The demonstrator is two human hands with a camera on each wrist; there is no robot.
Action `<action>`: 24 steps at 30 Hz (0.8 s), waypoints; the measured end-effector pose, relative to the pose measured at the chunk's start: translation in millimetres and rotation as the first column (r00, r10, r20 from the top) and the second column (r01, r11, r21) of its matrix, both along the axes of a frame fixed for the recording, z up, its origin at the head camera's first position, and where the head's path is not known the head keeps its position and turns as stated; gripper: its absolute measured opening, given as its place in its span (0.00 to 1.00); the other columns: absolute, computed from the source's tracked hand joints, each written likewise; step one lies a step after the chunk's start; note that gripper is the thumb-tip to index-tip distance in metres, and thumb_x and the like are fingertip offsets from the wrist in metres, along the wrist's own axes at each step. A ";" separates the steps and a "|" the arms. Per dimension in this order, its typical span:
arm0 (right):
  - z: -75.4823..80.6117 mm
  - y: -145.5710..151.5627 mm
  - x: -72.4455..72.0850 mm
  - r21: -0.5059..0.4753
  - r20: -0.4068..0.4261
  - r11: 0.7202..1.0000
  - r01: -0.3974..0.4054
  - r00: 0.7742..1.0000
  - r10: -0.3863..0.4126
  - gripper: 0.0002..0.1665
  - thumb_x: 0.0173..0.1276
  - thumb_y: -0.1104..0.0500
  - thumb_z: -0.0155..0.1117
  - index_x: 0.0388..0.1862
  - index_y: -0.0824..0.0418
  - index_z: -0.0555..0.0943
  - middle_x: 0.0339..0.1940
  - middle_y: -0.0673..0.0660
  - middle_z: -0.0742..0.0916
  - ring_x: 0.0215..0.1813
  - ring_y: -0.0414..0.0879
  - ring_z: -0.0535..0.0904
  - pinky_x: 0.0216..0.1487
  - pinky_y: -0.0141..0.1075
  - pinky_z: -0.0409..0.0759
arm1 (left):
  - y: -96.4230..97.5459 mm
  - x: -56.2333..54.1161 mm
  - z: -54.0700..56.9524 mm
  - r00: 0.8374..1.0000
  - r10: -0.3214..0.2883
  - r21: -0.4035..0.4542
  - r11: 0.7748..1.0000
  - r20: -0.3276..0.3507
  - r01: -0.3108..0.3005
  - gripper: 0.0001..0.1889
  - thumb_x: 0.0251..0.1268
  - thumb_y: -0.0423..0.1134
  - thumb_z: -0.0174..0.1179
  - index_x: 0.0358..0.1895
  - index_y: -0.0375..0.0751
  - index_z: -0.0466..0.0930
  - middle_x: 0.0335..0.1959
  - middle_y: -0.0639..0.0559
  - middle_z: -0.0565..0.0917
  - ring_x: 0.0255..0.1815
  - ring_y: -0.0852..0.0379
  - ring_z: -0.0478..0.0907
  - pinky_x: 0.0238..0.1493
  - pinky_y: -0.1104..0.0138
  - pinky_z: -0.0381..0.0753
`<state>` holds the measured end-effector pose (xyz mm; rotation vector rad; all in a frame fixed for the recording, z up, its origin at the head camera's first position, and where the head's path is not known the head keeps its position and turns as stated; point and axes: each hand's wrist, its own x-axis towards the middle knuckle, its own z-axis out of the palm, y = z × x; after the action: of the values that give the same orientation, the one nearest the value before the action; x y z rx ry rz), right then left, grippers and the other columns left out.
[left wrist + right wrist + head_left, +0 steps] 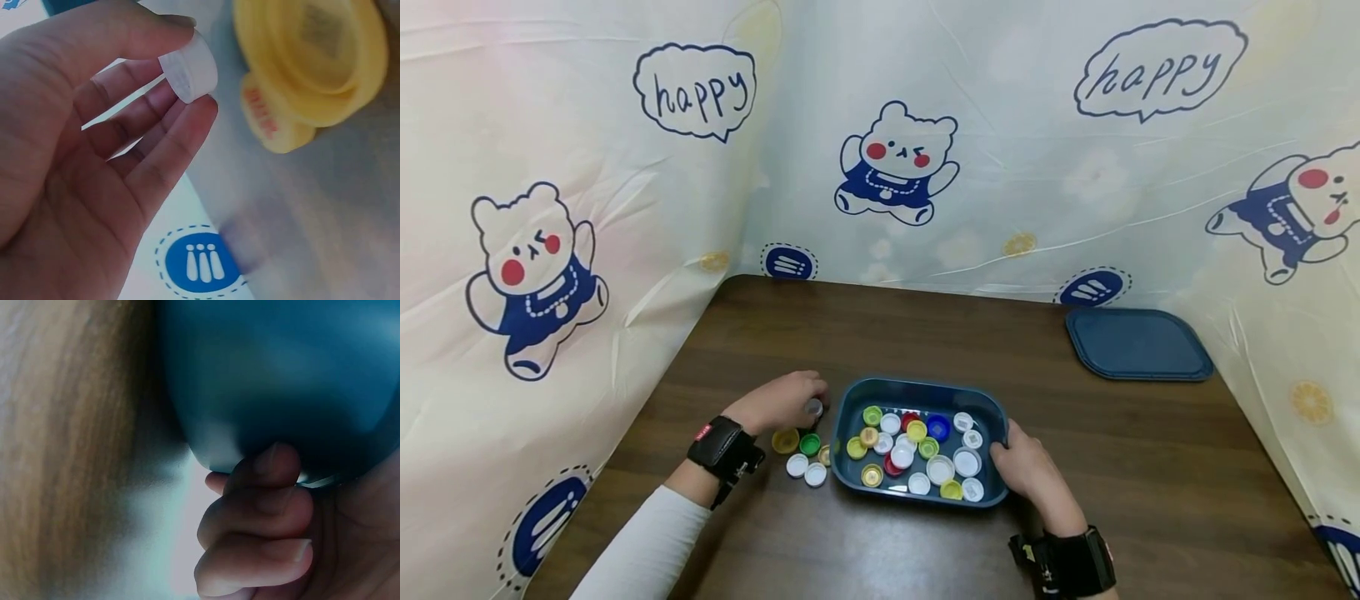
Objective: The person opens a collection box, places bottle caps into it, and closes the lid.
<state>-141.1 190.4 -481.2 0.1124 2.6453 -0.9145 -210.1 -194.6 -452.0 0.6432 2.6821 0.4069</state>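
Observation:
My left hand [778, 403] pinches a white bottle cap [199, 67] between thumb and fingertips, just left of the box. Below it on the table lie loose caps: a yellow one [786, 441], a green one [809, 444], a pale gold one [824, 455] and two white ones [806, 470]. In the left wrist view, yellow caps [315, 103] appear close up. The dark blue box [917, 392] holds several white, yellow, red, blue and green caps. At its right end, my right hand [1028, 467] grips the box wall, its fingers [256, 515] curled against the outside.
A dark blue tray or lid [1138, 343] lies at the table's back right corner. The brown wooden table [880, 550] is bordered at the back and sides by a printed curtain [1015, 150]. Black straps [727, 454] with cameras sit on both wrists.

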 end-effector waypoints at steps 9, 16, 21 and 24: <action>-0.5 -0.4 -1.7 -0.001 0.013 1.000 0.010 1.000 -0.010 0.30 0.75 0.58 0.49 0.73 0.68 0.65 0.60 0.69 0.81 0.48 0.57 0.79 0.49 0.52 0.78 | 8.9 -2.6 19.6 1.000 -0.005 0.052 0.999 -0.016 0.006 0.12 0.62 0.33 0.68 0.49 0.48 0.84 0.43 0.55 0.78 0.40 0.58 0.76 0.47 0.61 0.82; -0.8 0.0 -1.6 -0.003 0.016 1.000 0.016 1.000 -0.016 0.29 0.75 0.58 0.49 0.72 0.67 0.65 0.59 0.68 0.81 0.48 0.56 0.79 0.48 0.51 0.79 | 26.8 -0.2 38.4 0.995 -0.074 0.052 0.996 -0.073 0.078 0.11 0.62 0.34 0.69 0.47 0.48 0.85 0.43 0.56 0.79 0.41 0.58 0.76 0.49 0.62 0.83; 1.2 -0.8 -1.3 0.002 0.032 1.000 0.018 0.999 -0.019 0.31 0.75 0.58 0.49 0.75 0.67 0.63 0.61 0.70 0.80 0.50 0.57 0.79 0.51 0.53 0.78 | 40.9 3.5 49.6 0.983 -0.137 0.022 0.990 -0.118 0.141 0.12 0.63 0.35 0.69 0.49 0.44 0.85 0.44 0.54 0.80 0.42 0.58 0.76 0.49 0.62 0.83; 3.0 -1.6 -0.8 0.003 0.036 1.000 0.017 0.999 -0.017 0.32 0.75 0.58 0.49 0.76 0.67 0.62 0.62 0.71 0.79 0.50 0.57 0.79 0.51 0.53 0.78 | 51.3 7.3 52.8 0.980 -0.168 0.012 0.985 -0.107 0.170 0.12 0.63 0.35 0.69 0.49 0.45 0.84 0.45 0.54 0.79 0.43 0.58 0.76 0.50 0.61 0.83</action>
<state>-141.9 188.8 -478.2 0.1512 2.6166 -0.9063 -202.9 -143.3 -399.2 0.9157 2.6969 0.3653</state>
